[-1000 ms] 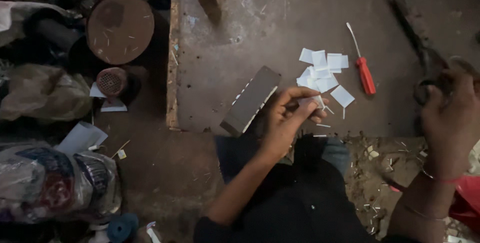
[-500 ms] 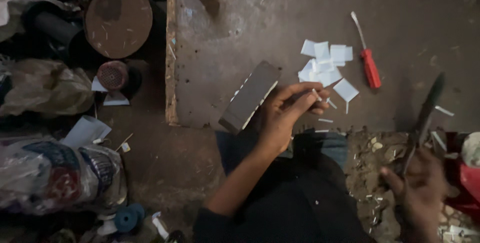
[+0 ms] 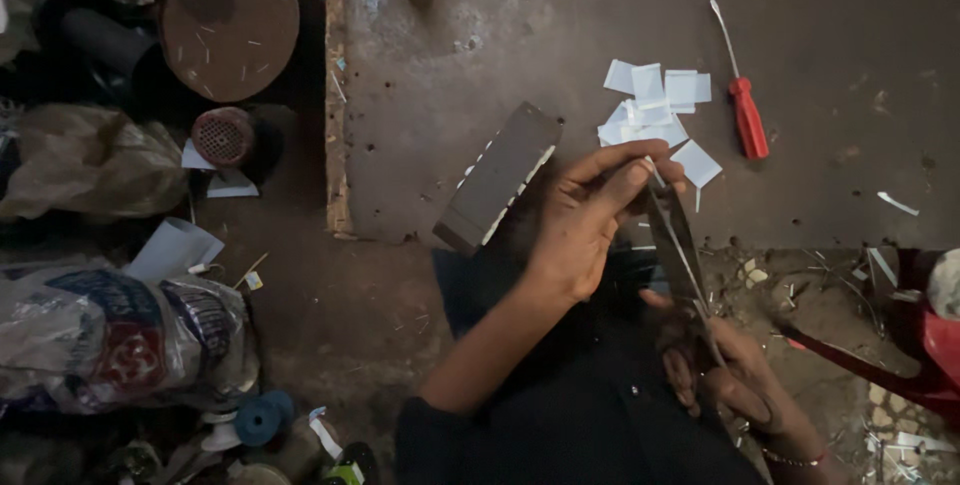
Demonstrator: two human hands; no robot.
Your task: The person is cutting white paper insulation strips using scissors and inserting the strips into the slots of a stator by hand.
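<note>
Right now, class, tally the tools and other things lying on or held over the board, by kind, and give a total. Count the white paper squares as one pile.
Screwdriver: 1
Scissors: 1
Grey block: 1
Pile of paper squares: 1
Total: 4

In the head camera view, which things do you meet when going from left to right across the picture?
Printed plastic bag → round brown lid → grey block → left hand → white paper squares → red screwdriver.
</note>
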